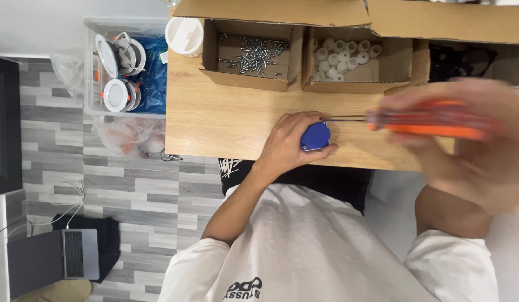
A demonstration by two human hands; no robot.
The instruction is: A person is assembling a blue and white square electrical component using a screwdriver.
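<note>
Blue part (315, 136) in left hand (290, 142) grip; screwdriver (421, 123) tip touching.

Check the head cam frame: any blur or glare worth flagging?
Head view: right hand and orange-handled screwdriver are smeared by motion blur; left hand on the blue part is sharp, as are the screws and white caps in their cardboard boxes. Lighting is even, shadows soft, no strong glare on the wooden table.

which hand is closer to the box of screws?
Left. The left hand grips a blue part just below the box of screws; the right hand, holding an orange screwdriver, is farther right.
</note>
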